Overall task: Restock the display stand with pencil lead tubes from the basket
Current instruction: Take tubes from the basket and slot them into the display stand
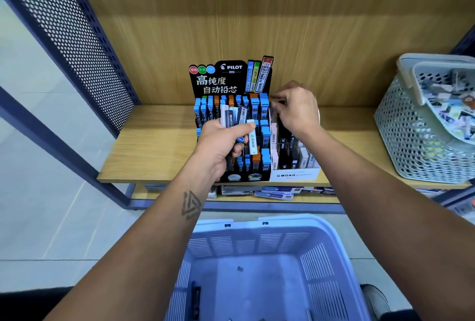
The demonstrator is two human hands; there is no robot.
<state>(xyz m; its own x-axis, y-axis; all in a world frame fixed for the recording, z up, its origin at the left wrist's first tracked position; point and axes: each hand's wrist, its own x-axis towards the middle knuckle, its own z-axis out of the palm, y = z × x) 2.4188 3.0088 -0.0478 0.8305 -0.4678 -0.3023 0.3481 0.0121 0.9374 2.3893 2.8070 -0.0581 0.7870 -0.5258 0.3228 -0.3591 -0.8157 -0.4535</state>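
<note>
Tubes, slim flat cases capped blue, white or black, fanned in left hand's curled grip before Pilot stand. Mid-restock, by the look: right hand pinching something small, maybe 1 tube, above clear tray beside stand; next, slotting upright into a free row. Basket below nearly bare.

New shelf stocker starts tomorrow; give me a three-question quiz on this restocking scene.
1. True or false: the left hand grips several pencil lead tubes.
2. The right hand reaches over which display: A) Pilot stand, B) Mono box, C) grey basket?
3. What is left in the blue basket on the floor?

Key: 1 true; 2 B; 3 one dark tube and a small scrap.
</note>
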